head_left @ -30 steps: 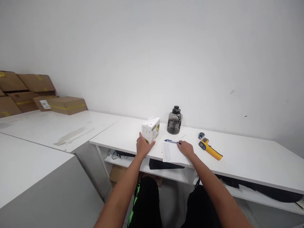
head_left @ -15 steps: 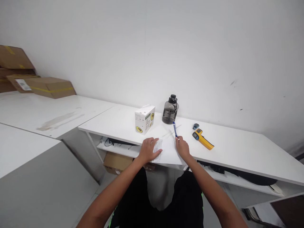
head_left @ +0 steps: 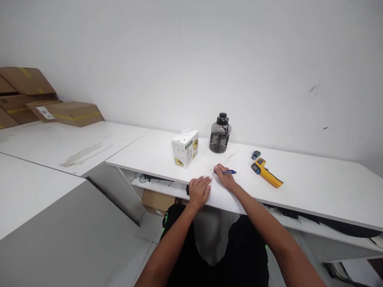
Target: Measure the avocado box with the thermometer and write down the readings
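Two hands were in view, both the wearer's. The left hand lay palm down, fingers extended and close together, resting on the paper without gripping anything. The right hand was closed in a writing grip around one blue pen, whose rear end pointed to the right. The paper lay at the front edge of the desk, below both hands; the number of sheets could not be determined. The left hand and the right forearm covered parts of the paper, and the right fingers hid the middle of the pen.

Items on the desk, counted:
- One white carton with printed avocado halves, upright, beyond the left hand.
- One dark translucent bottle, upright, near the wall and beyond the right hand.
- One yellow handheld meter, lying on its side, to the right of the pen.
- One small dark teal item, type unclear, just behind the meter.

At least six cardboard boxes stood at far left, well apart from the hands; the picture edge cut off some of them. One further brown box was located beneath the desk shelf.
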Tool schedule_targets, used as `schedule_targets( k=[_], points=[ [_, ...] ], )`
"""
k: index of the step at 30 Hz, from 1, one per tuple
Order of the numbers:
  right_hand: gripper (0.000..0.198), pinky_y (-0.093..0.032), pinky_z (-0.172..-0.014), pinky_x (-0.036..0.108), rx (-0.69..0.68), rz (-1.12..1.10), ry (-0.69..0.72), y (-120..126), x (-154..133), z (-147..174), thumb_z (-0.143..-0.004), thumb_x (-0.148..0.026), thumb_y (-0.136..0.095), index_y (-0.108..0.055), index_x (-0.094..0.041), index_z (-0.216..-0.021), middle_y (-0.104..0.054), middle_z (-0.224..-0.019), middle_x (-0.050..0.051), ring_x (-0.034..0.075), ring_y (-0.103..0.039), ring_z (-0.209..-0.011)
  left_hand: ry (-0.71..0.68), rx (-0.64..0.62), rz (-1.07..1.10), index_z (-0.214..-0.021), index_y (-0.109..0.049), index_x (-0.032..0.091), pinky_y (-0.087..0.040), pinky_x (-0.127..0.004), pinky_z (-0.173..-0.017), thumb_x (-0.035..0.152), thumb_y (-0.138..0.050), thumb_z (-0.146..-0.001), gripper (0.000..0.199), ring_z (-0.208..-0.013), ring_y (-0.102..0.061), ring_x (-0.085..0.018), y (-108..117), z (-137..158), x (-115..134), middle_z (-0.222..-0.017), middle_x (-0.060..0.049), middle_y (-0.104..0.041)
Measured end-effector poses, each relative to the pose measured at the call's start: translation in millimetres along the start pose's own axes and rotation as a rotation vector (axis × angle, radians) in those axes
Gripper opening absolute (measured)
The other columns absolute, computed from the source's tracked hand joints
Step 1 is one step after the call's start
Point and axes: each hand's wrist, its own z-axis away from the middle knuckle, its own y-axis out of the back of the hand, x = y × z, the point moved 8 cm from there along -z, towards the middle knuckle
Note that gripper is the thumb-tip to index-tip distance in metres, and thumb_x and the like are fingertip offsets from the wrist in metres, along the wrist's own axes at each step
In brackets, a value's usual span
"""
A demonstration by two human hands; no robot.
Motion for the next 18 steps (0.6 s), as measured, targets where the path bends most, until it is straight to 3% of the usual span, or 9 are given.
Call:
schedule_targets(
  k=[4,6,13,18],
  points=[
    [0.018,-0.042,-0.069,0.030,-0.001,-0.165,-0.074,-1,12,-4,-0.086,-0.038,-0.046,-0.051,-0.025,-0.075,-0.056,-0.065,-0.003,0.017,-0.054,-0.067,0.024,0.063,-0.014,-0.109,-0.072,0.025,-0.033,-0.042,-0.099,0.025,-0.044,-0.094,0.032,-0.107,-0.065,-0.022,-4,1,-1,-0.113,-0.004,-0.075],
    [0.023,-0.041,-0.068,0.030,-0.007,-0.205,-0.112,-1,15,-3,-0.086,-0.040,-0.047,-0.050,-0.024,-0.069,-0.053,-0.059,-0.004,0.017,-0.052,-0.063,0.028,0.085,-0.030,-0.107,-0.072,0.024,-0.032,-0.043,-0.099,0.026,-0.043,-0.095,0.032,-0.106,-0.065,-0.023,-6,2,-1,-0.112,-0.005,-0.075],
    [0.037,-0.038,-0.065,0.030,0.017,-0.180,-0.116,1,13,4,-0.084,-0.048,-0.053,-0.047,-0.023,-0.058,-0.047,-0.057,-0.004,0.016,-0.047,-0.062,-0.064,-0.020,-0.053,-0.117,-0.069,0.024,-0.032,-0.043,-0.101,0.026,-0.046,-0.092,0.033,-0.110,-0.063,-0.023,-4,2,-2,-0.118,-0.006,-0.073],
    [0.034,-0.036,-0.063,0.030,0.000,-0.164,-0.139,1,16,3,-0.081,-0.045,-0.055,-0.047,-0.024,-0.055,-0.047,-0.056,-0.003,0.016,-0.045,-0.060,-0.040,0.027,-0.038,-0.114,-0.069,0.022,-0.033,-0.043,-0.100,0.023,-0.046,-0.091,0.032,-0.107,-0.064,-0.024,1,0,1,-0.114,-0.006,-0.074]
  ],
)
